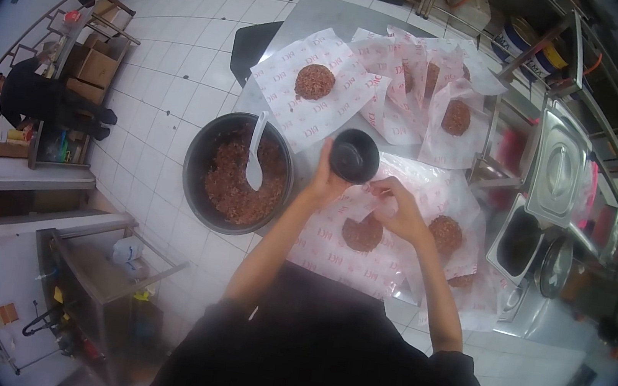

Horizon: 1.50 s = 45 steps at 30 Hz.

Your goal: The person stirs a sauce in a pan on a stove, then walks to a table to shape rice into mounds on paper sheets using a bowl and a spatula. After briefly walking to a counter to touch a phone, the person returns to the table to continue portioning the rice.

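My left hand (326,180) is wrapped round a small black bowl (343,168), tilted so its inside faces me. Close beside the bowl's lower right side is my right hand (399,210), its fingertips pinched together; whatever is between them is too small to make out. Beneath both hands lie printed wrapping papers (325,249), with a round brown grainy portion (363,233) just under my right hand. To the left stands a dark pot (190,171) of brown grainy food (228,191), with a white serving spoon (255,157) resting in it.
More papers bear round portions, including one farther away (315,83). At right are a lidded steel pan (561,170) and an open container (516,245). A person in dark clothes (35,98) stands by shelves at far left. A metal cart (96,263) stands lower left.
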### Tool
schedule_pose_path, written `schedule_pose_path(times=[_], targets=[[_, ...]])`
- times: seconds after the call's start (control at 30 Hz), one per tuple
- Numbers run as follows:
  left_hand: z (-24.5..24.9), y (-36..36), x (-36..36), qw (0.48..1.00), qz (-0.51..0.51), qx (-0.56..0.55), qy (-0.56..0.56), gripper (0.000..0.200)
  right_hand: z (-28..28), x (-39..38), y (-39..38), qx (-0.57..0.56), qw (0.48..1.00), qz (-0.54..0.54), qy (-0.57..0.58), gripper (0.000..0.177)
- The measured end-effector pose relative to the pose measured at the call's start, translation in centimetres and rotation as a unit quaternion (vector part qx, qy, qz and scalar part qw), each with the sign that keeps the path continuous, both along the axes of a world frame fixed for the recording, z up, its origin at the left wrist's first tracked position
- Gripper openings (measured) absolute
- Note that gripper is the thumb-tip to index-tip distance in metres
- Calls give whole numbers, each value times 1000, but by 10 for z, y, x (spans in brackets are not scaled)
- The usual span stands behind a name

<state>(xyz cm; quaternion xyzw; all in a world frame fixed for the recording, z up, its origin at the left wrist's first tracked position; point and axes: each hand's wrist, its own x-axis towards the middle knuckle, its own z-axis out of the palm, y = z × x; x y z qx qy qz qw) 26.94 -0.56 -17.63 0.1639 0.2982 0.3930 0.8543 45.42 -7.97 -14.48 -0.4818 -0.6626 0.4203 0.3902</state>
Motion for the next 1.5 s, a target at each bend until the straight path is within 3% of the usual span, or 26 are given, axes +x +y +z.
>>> schedule_pose_path(times=[0.07,0.1,0.13,0.17,0.2,0.23,0.27,0.33,0.43,0.5,0.53,0.6,0.63,0.67,0.73,0.8,0.83,0.9,0.97,1.03,1.1,1.27,1.33,1.4,1.43,1.5], targets=[[-72,-5,-1,999,6,31,33,74,4,-7,4,-20,1000,11,1,26],[-120,-19,-3,961,86,198,174,74,6,-8,3,-30,999,33,-24,26],[-143,-31,-5,870,161,351,306,74,7,-9,6,-41,996,55,-48,26],[-114,-40,-4,869,164,353,306,74,7,-4,9,-33,996,60,-52,27],[-57,-50,-1,951,180,158,193,75,8,2,15,-33,996,62,-53,27],[-24,-61,-2,979,186,-47,68,77,11,9,23,-21,997,34,-71,27],[-36,-70,-6,978,189,-49,67,77,14,14,32,-9,996,7,-90,28],[-60,-81,-14,977,203,30,59,82,13,18,58,-10,993,-3,-117,27],[-77,-104,-30,980,178,43,82,91,4,8,98,-2,985,-7,-172,25],[-87,-115,-33,980,167,45,96,101,-1,-11,125,262,922,63,-278,20],[-92,-119,-34,980,170,44,95,101,-6,-17,138,263,922,66,-278,20],[-96,-122,-38,945,158,167,233,104,-12,-28,160,327,860,147,-363,23],[-96,-119,-40,915,150,226,300,106,-12,-31,166,328,859,149,-364,23],[-96,-115,-39,914,153,226,299,106,-13,-33,172,329,844,175,-386,22],[-65,-102,-29,854,233,325,334,99,-22,-35,183,328,827,206,-406,21],[-65,-103,-29,854,231,320,338,102,-40,-35,195,350,811,266,-386,20],[-66,-102,-29,855,230,321,336,102,-45,-38,204,351,810,268,-385,20],[-66,-102,-31,858,227,317,335,102,-55,-45,216,388,865,208,-241,20],[-66,-106,-31,856,230,313,343,101,-34,-61,236,338,880,170,-288,22],[-62,-111,-33,867,205,302,339,104,-17,-77,255,299,923,85,-229,23],[-54,-111,-39,876,179,297,335,107,-7,-86,270,328,907,31,-262,39],[-54,-111,-64,875,33,352,331,93,31,-71,217,310,905,-29,-290,43],[-45,-98,-64,889,5,338,308,91,41,-56,154,229,955,-111,-155,43],[-38,-80,-62,876,-62,364,310,89,31,-45,77,41,983,-178,-12,42],[-44,-72,-59,875,-45,389,286,88,25,-48,36,43,969,-220,-98,42],[-28,-60,-56,886,-50,369,277,87,-6,-59,-34,-57,976,-206,-25,48]])
